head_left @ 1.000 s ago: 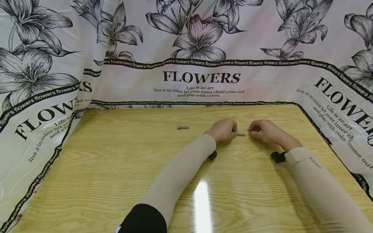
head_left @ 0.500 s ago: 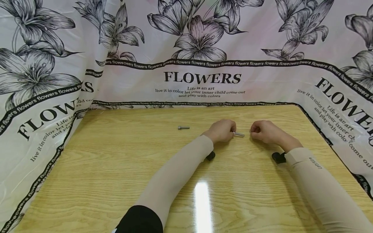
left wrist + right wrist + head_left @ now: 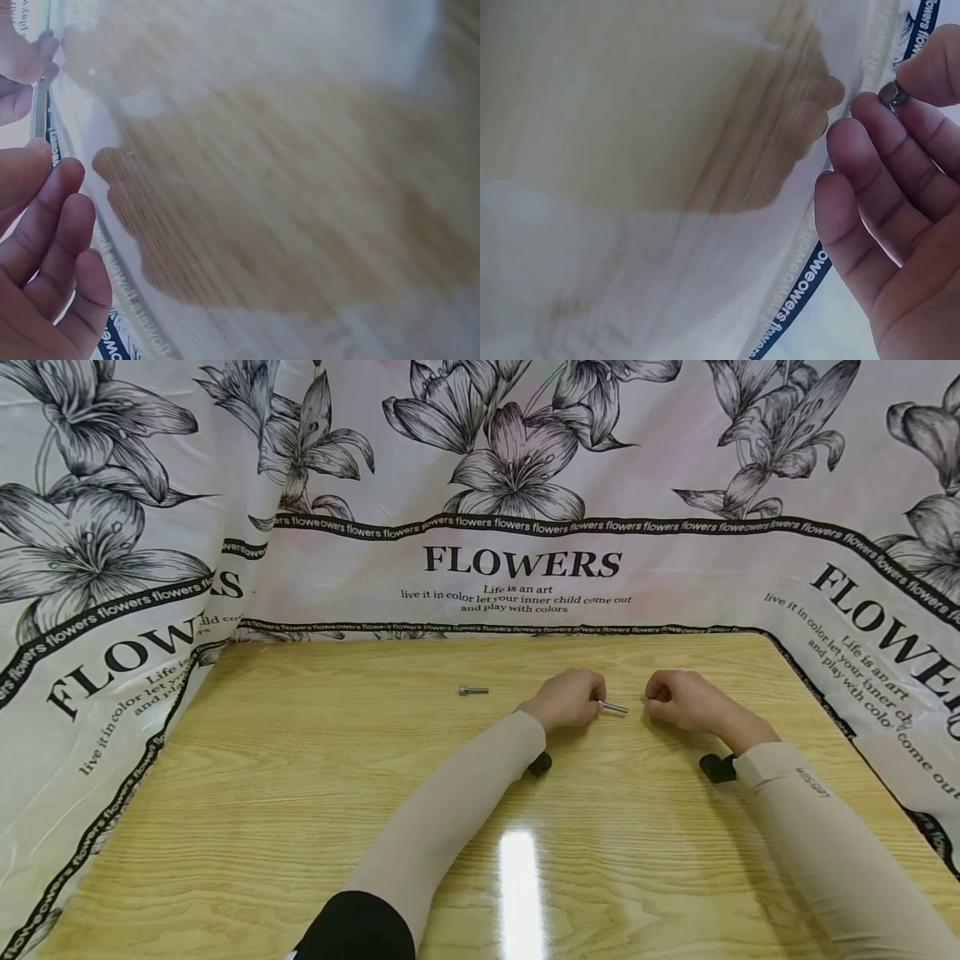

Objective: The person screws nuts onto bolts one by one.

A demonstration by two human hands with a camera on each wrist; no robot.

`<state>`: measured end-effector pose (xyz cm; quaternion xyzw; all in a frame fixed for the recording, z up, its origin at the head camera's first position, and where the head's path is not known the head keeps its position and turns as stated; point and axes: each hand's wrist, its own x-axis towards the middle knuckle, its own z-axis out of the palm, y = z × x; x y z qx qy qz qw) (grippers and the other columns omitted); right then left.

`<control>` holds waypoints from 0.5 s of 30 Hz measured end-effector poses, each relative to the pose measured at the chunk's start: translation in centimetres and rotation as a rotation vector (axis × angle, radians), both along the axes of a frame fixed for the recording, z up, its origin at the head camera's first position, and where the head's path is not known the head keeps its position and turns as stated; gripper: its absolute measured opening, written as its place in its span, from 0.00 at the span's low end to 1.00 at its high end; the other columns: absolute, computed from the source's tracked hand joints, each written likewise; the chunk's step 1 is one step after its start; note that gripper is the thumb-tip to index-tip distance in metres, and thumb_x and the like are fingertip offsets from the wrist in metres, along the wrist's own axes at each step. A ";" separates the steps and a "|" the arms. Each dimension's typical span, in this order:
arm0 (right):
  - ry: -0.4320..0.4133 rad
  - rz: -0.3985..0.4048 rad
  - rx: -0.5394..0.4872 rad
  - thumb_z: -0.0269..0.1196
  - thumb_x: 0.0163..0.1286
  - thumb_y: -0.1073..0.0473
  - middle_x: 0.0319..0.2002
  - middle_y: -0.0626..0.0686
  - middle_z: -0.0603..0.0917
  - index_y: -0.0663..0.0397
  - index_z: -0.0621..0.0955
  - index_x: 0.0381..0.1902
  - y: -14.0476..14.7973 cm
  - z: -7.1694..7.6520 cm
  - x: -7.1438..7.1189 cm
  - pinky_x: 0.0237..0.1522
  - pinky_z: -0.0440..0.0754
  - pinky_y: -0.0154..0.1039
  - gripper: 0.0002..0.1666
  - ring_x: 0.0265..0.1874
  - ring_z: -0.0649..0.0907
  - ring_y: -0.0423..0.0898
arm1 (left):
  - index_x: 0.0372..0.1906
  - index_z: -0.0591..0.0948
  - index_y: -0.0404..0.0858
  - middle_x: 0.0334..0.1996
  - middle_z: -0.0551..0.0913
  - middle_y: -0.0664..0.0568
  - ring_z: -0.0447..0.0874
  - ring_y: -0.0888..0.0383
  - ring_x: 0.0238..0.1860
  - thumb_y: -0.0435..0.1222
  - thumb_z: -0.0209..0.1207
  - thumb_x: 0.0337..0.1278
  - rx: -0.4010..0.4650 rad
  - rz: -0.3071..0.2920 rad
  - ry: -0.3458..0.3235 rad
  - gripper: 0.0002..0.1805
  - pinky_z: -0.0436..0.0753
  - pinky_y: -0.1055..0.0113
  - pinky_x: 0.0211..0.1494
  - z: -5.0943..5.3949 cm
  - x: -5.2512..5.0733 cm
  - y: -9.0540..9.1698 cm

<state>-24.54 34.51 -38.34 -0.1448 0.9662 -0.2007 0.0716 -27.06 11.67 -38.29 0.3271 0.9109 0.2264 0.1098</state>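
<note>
A silver bolt (image 3: 615,707) is pinched in the left hand (image 3: 572,698), its shank pointing right; the left wrist view shows the threaded shank (image 3: 39,112) between thumb and finger. Just right of it, the right hand (image 3: 686,702) pinches a small metal nut (image 3: 892,94) between thumb and fingertip, seen in the right wrist view. A short gap separates bolt and nut in the head view. Another bolt (image 3: 473,691) lies flat on the wooden table (image 3: 300,777), left of the left hand.
A white curtain (image 3: 337,577) printed with flowers and lettering stands behind the table and along both sides. Small black devices are strapped at the left wrist (image 3: 540,765) and the right wrist (image 3: 717,768). Light glares on the table's front middle.
The left hand has drawn slightly left with its bolt, whose free end tilts a little lower, so the gap to the right hand is wider. The right hand has hardly moved.
</note>
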 end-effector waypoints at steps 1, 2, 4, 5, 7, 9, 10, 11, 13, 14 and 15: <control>0.004 0.000 -0.004 0.61 0.65 0.61 0.32 0.52 0.80 0.59 0.78 0.39 -0.1 0.0 0.0 0.34 0.74 0.43 0.07 0.30 0.76 0.46 | 0.35 0.79 0.46 0.30 0.78 0.61 0.74 0.63 0.30 0.39 0.59 0.63 0.004 0.003 0.000 0.02 0.73 0.71 0.33 0.0 0.0 -0.1; 0.007 -0.001 -0.010 0.60 0.65 0.61 0.32 0.52 0.80 0.59 0.78 0.39 -0.1 0.0 0.0 0.34 0.74 0.43 0.07 0.30 0.76 0.46 | 0.36 0.79 0.46 0.30 0.78 0.61 0.74 0.63 0.30 0.39 0.59 0.63 0.010 0.003 0.004 0.02 0.73 0.71 0.33 0.0 0.0 -0.2; 0.010 -0.001 -0.021 0.60 0.65 0.62 0.33 0.53 0.80 0.59 0.78 0.40 -0.2 0.0 0.0 0.35 0.74 0.44 0.08 0.31 0.76 0.47 | 0.36 0.79 0.46 0.29 0.78 0.60 0.73 0.63 0.30 0.39 0.58 0.63 0.022 0.007 0.007 0.02 0.72 0.71 0.33 0.0 0.0 -0.3; 0.013 0.002 -0.030 0.60 0.65 0.62 0.33 0.53 0.80 0.60 0.78 0.41 -0.3 0.0 0.0 0.35 0.74 0.44 0.09 0.31 0.77 0.47 | 0.36 0.79 0.46 0.29 0.78 0.61 0.73 0.63 0.30 0.39 0.58 0.63 0.027 0.011 0.008 0.02 0.72 0.71 0.33 -0.1 0.0 -0.4; 0.015 0.000 -0.045 0.60 0.65 0.62 0.34 0.54 0.80 0.61 0.78 0.43 -0.3 0.0 0.0 0.36 0.75 0.45 0.10 0.33 0.77 0.48 | 0.36 0.79 0.46 0.29 0.77 0.61 0.73 0.63 0.30 0.39 0.58 0.63 0.041 0.013 0.010 0.02 0.72 0.71 0.33 -0.1 0.0 -0.5; 0.019 -0.002 -0.053 0.59 0.66 0.63 0.35 0.54 0.81 0.62 0.78 0.44 -0.4 0.0 0.1 0.38 0.75 0.46 0.11 0.34 0.78 0.48 | 0.37 0.80 0.46 0.29 0.78 0.61 0.74 0.62 0.30 0.38 0.58 0.63 0.057 0.013 0.012 0.02 0.72 0.71 0.33 -0.2 0.0 -0.7; 0.022 -0.003 -0.058 0.59 0.66 0.63 0.35 0.54 0.81 0.62 0.78 0.44 -0.4 0.0 0.1 0.38 0.75 0.46 0.11 0.34 0.78 0.49 | 0.37 0.80 0.46 0.29 0.78 0.60 0.74 0.62 0.30 0.38 0.58 0.63 0.064 0.013 0.012 0.02 0.72 0.71 0.33 -0.3 0.0 -0.8; 0.027 -0.001 -0.063 0.59 0.65 0.63 0.36 0.55 0.81 0.62 0.79 0.44 -0.4 0.0 0.2 0.38 0.75 0.46 0.11 0.34 0.78 0.49 | 0.37 0.80 0.46 0.29 0.78 0.60 0.74 0.62 0.30 0.38 0.58 0.63 0.072 0.014 0.009 0.02 0.72 0.72 0.33 -0.3 0.0 -0.8; 0.042 0.002 -0.070 0.59 0.65 0.64 0.36 0.55 0.81 0.62 0.79 0.44 -0.4 0.1 0.3 0.39 0.76 0.47 0.11 0.35 0.78 0.49 | 0.38 0.80 0.46 0.30 0.78 0.61 0.74 0.63 0.30 0.37 0.58 0.62 0.088 0.017 0.010 0.02 0.73 0.72 0.34 -0.4 0.0 -1.0; 0.052 0.006 -0.074 0.59 0.65 0.64 0.36 0.55 0.81 0.62 0.79 0.44 -0.5 0.1 0.4 0.39 0.76 0.47 0.11 0.35 0.78 0.49 | 0.38 0.80 0.46 0.30 0.78 0.61 0.74 0.63 0.31 0.37 0.58 0.63 0.096 0.019 0.007 0.02 0.73 0.72 0.35 -0.5 0.0 -1.1; 0.062 0.009 -0.079 0.59 0.64 0.65 0.36 0.55 0.81 0.62 0.79 0.44 -0.5 0.1 0.4 0.39 0.76 0.47 0.11 0.35 0.78 0.49 | 0.38 0.80 0.46 0.30 0.78 0.61 0.74 0.63 0.31 0.37 0.58 0.63 0.105 0.021 0.003 0.02 0.73 0.72 0.35 -0.5 0.1 -1.2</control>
